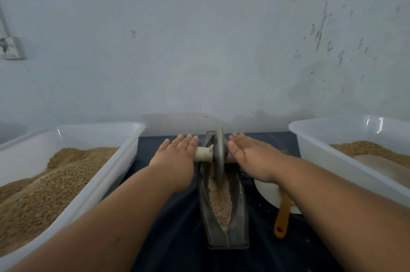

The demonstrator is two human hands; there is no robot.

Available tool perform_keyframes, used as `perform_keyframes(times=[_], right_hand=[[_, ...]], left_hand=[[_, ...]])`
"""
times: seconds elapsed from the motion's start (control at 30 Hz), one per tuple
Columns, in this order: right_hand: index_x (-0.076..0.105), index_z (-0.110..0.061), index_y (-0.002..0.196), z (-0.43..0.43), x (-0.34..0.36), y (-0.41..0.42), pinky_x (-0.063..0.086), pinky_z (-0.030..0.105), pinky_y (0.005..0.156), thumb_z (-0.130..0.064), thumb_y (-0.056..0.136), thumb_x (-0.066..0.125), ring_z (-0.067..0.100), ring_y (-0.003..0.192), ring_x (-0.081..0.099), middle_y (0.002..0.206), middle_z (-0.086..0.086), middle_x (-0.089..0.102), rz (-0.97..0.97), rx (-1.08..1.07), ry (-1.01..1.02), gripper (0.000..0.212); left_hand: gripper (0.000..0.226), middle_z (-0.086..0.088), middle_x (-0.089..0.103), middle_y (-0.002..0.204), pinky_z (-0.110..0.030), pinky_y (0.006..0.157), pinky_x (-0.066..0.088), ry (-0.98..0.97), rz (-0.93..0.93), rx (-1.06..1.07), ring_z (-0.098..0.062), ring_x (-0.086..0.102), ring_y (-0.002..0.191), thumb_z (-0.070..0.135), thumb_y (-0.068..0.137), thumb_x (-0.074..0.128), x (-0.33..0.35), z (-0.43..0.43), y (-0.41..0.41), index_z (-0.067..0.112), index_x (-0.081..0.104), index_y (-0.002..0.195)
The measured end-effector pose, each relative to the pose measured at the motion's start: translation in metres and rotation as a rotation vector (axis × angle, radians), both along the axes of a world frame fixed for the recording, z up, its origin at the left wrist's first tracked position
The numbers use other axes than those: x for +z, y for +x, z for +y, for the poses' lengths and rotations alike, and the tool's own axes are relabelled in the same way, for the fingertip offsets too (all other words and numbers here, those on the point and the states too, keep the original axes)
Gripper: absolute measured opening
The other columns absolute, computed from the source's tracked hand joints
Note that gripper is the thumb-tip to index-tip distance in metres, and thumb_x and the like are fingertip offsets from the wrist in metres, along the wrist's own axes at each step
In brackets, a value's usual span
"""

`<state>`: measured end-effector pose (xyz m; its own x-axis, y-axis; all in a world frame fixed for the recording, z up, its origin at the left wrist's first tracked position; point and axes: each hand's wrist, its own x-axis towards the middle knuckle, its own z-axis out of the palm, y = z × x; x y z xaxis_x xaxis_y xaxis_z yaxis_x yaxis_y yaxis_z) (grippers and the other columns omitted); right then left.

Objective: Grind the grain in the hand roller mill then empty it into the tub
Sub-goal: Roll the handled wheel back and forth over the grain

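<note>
A metal boat-shaped trough (238,212) lies on the dark cloth in front of me with grain (220,203) heaped along its groove. A grey metal wheel (219,152) stands upright in the groove near its far end, on a pale wooden axle (203,153). My left hand (175,154) lies flat, fingers straight, on the axle's left end. On the other side of the wheel, my right hand (248,156) presses with straight fingers on the right end, which it hides.
A clear plastic tub (124,156) heaped with grain stands on the left. Another tub (310,138) on the right holds grain and pale flour. Beside the trough lies a white plate (266,192) with a yellow-handled tool (281,218). A wall rises close behind.
</note>
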<state>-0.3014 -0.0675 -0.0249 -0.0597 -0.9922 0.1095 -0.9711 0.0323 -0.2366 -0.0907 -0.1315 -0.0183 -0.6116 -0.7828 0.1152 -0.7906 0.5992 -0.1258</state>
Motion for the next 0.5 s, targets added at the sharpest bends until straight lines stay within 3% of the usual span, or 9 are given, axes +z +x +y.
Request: perform_keyframes(times=[0.27,0.5], right_hand=[[-0.002,-0.033,0.158,0.075,0.006,0.027,-0.006,0.024,0.116,-0.08,0.075,-0.013,-0.004,0.146,-0.012,0.164,-0.017,-0.006,0.087,0.114,0.017,0.097],[0.005,-0.025,0.159,0.028,0.004,0.015,0.003,0.034,0.123,-0.069,0.091,-0.002,0.006,0.151,-0.005,0.166,-0.009,-0.001,0.068,0.031,0.059,0.082]], left_hand=[[0.088,0.005,-0.032,0.157,-0.036,0.121,-0.008,-0.031,0.034,-0.024,-0.015,-0.024,0.146,0.009,0.092,0.036,-0.024,0.072,0.048,0.023,-0.03,0.149],[0.082,0.002,-0.023,0.161,-0.038,0.121,-0.007,0.025,0.009,0.011,-0.018,-0.019,0.148,0.01,0.094,0.036,-0.011,0.033,0.022,0.02,-0.022,0.152]])
